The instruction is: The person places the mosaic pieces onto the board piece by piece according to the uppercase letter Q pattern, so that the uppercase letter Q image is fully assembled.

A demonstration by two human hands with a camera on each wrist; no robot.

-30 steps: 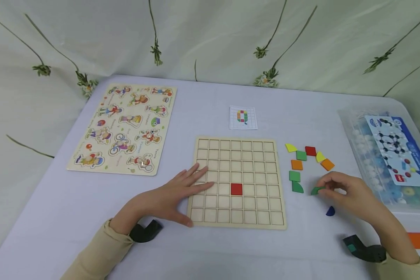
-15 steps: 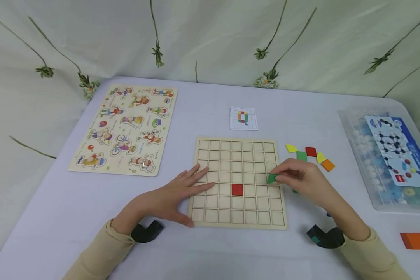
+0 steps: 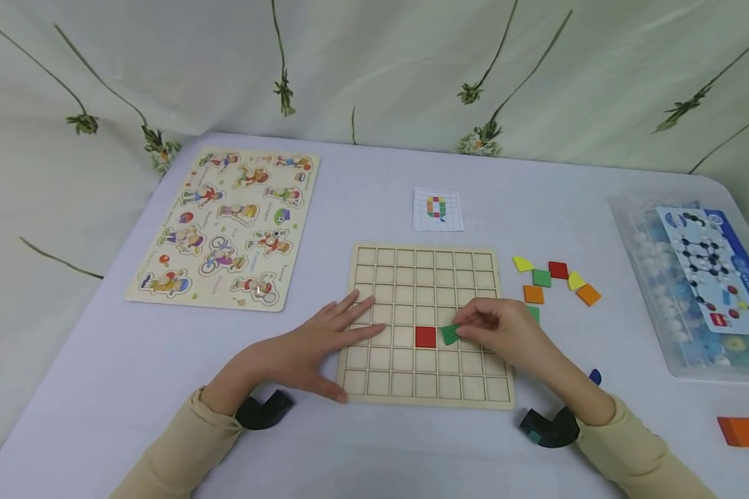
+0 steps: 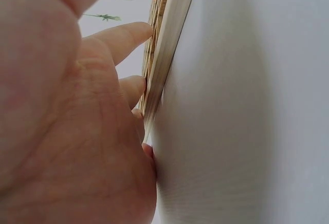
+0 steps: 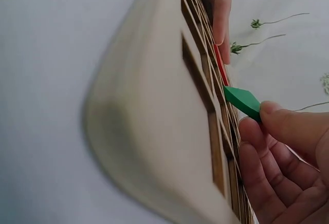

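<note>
A wooden grid board (image 3: 379, 382) lies flat on the table with a red square tile (image 3: 426, 337) set in one cell. My right hand (image 3: 505, 331) pinches a green tile (image 3: 450, 335) between thumb and fingers, over the cell just right of the red one. In the right wrist view this green tile (image 5: 242, 101) is tilted, one corner down at the grid. My left hand (image 3: 302, 352) rests on the board's left side with fingers spread and straight. From the left wrist, its fingers (image 4: 126, 38) reach over the board's edge (image 4: 172, 34).
Loose tiles lie right of the board, among them an orange tile (image 3: 533, 294), a yellow tile (image 3: 523, 263) and a blue piece (image 3: 595, 376). A pattern card (image 3: 437, 209) lies behind the board. A picture puzzle (image 3: 225, 232) is at left, a clear plastic box (image 3: 668, 346) at right.
My right hand has carried the green tile left from the loose pieces to over the board, beside the red tile. My left hand has stayed in place.
</note>
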